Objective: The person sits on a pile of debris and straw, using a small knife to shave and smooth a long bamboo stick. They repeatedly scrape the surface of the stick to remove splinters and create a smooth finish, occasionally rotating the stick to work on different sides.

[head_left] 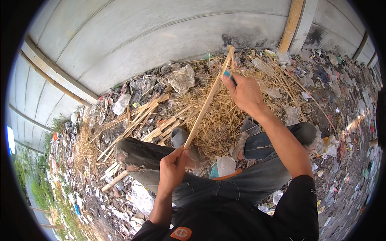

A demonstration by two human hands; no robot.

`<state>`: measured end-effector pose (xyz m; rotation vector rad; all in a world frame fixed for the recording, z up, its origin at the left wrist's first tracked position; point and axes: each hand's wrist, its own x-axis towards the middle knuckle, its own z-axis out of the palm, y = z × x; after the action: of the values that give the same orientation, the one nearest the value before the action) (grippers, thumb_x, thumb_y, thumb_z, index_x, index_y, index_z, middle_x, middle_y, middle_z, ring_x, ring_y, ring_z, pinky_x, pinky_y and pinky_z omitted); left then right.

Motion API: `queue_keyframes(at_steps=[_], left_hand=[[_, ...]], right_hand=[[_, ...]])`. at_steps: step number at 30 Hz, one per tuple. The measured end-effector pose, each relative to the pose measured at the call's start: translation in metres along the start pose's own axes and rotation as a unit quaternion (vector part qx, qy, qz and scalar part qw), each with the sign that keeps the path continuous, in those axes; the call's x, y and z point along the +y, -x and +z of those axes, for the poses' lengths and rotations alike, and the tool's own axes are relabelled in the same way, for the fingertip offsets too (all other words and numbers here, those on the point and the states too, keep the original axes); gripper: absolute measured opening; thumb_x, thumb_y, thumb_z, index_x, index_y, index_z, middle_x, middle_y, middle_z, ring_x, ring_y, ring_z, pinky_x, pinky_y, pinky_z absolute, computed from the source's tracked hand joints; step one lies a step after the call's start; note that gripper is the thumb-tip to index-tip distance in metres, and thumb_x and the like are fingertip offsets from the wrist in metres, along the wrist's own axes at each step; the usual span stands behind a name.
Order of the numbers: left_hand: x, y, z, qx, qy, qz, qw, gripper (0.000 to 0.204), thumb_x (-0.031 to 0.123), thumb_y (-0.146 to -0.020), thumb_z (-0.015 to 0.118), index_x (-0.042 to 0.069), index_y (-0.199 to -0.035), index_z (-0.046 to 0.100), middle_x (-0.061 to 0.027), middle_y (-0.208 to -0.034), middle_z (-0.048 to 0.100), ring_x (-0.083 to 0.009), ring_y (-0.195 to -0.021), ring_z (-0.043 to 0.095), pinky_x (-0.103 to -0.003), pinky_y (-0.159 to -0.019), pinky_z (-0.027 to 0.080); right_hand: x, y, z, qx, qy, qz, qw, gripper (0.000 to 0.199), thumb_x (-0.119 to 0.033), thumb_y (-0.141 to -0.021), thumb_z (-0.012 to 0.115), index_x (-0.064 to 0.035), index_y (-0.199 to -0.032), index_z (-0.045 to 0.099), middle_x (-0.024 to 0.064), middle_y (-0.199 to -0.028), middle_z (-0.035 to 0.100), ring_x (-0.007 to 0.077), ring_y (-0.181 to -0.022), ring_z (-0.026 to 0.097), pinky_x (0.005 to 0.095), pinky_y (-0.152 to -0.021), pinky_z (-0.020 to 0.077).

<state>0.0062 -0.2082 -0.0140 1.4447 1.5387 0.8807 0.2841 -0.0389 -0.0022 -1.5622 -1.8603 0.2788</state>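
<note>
Left hand (173, 168) grips wooden strip (206, 103); right hand (246, 93) holds possible knife (229, 75)

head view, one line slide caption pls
Left hand holding a long wooden strip, right hand gripping a blue tool close to it, above straw-like shavings.

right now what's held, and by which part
The left hand holds the wooden strip by its near end; the right hand grips a blue object, which part is unclear.

White emblem (181, 233) on orange patch (173, 234) of black shirt (225, 221), small pale lettering (313, 191) on right sleeve (295, 207).
</note>
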Motion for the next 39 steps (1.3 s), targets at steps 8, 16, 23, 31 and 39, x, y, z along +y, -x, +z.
queue_keyframes(at_steps=[8, 16, 23, 31, 39], left_hand=[[-0.01, 0.017, -0.001, -0.016, 0.022, 0.011, 1.0, 0.027, 0.016, -0.107, 0.06, -0.004, -0.122, 0.071, 0.0058, -0.077, 0.056, -0.0019, -0.069, 0.046, -0.02, -0.061, 0.037], [-0.051, 0.048, -0.04, -0.069, -0.047, -0.007, 0.996, 0.025, 0.012, -0.103, 0.063, 0.0, -0.124, 0.072, 0.0044, -0.067, 0.053, -0.0022, -0.063, 0.046, -0.023, -0.056, 0.039], [-0.053, 0.036, -0.035, -0.008, 0.025, -0.007, 1.0, 0.028, 0.016, -0.106, 0.062, -0.002, -0.125, 0.071, 0.0066, -0.071, 0.051, -0.0021, -0.065, 0.044, -0.021, -0.057, 0.037], [-0.057, 0.049, -0.007, -0.008, 0.029, 0.031, 0.999, 0.034, 0.019, -0.106, 0.061, -0.003, -0.132, 0.067, 0.0008, -0.067, 0.057, -0.0045, -0.063, 0.049, -0.025, -0.058, 0.044], [-0.079, 0.05, -0.022, -0.069, 0.241, 0.054, 0.967, 0.041, 0.02, -0.109, 0.056, -0.003, -0.144, 0.058, 0.002, -0.073, 0.058, -0.0054, -0.066, 0.052, -0.024, -0.061, 0.045]], right_hand=[[0.028, -0.027, -0.025, 0.054, 0.129, -0.023, 0.99, 0.063, -0.06, -0.107, 0.045, -0.0052, -0.089, 0.07, 0.0099, -0.049, 0.054, 0.031, -0.046, 0.06, 0.0426, -0.046, 0.0457], [0.154, -0.059, -0.088, 0.287, 0.061, 0.147, 0.945, 0.069, -0.063, -0.105, 0.047, -0.0019, -0.075, 0.063, 0.0165, -0.059, 0.056, 0.0305, -0.059, 0.059, 0.0462, -0.059, 0.0443], [0.043, -0.019, -0.042, 0.107, -0.167, 0.049, 0.979, 0.059, -0.062, -0.101, 0.058, -0.005, -0.091, 0.067, -0.0033, -0.065, 0.041, 0.0113, -0.056, 0.041, 0.0346, -0.054, 0.0316], [-0.025, -0.002, -0.006, -0.013, -0.366, 0.045, 0.929, 0.041, -0.045, -0.101, 0.068, -0.0037, -0.101, 0.07, -0.0051, -0.061, 0.044, 0.0057, -0.051, 0.039, 0.0274, -0.048, 0.0287], [-0.104, 0.036, 0.028, -0.039, -0.488, 0.037, 0.871, 0.033, -0.03, -0.106, 0.063, 0.0023, -0.112, 0.069, -0.0093, -0.056, 0.035, 0.002, -0.043, 0.033, 0.0231, -0.041, 0.0243]])
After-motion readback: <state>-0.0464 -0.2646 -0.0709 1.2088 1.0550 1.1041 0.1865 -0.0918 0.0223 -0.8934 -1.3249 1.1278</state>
